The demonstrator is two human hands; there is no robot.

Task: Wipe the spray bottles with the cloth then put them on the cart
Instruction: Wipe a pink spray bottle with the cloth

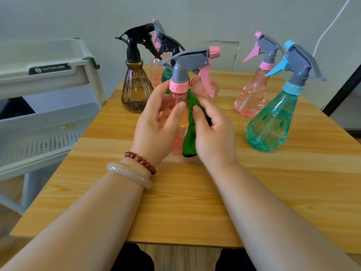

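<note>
My left hand grips a clear pink spray bottle with a grey and pink trigger head, held upright above the middle of the wooden table. My right hand holds a green cloth against the bottle's right side. A brown bottle with a black head stands behind on the left. A pink bottle and a teal bottle stand on the right. Further bottles, one pink and one green with a black head, stand half hidden behind the held one.
A white cart with a top tray and a perforated lower shelf stands just left of the table. A grey wall is close behind the table. A white cable hangs at the upper right.
</note>
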